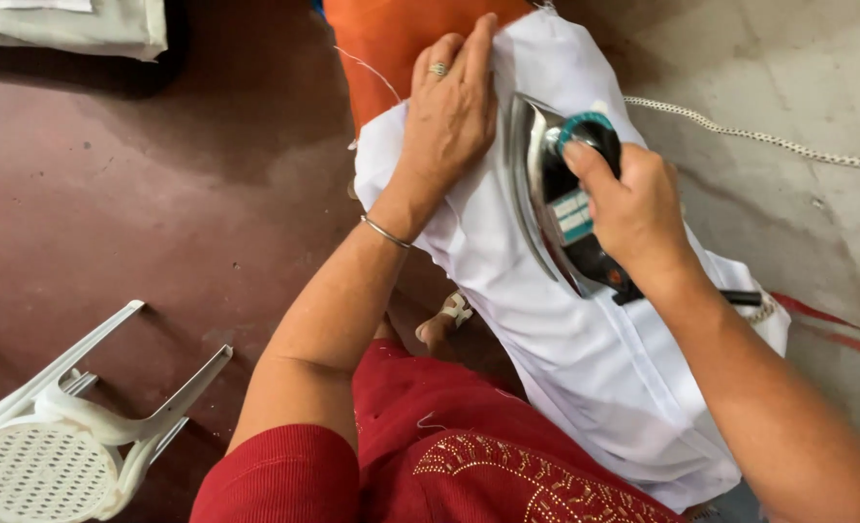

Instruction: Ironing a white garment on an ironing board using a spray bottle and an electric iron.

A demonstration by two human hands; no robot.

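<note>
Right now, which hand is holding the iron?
The right hand grips the iron; the left hand, wearing a ring, lies flat on the white cloth.

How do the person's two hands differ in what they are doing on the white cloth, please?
The left hand lies flat and open on the white cloth, while the right hand is closed around the handle of the iron. The left hand wears a ring and a wrist bangle; the right hand shows neither. Both hands are bare and over the cloth.

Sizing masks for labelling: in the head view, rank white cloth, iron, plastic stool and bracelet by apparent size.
1. white cloth
2. plastic stool and iron look alike; the stool is cut off and farther away, so unranked
3. bracelet
</note>
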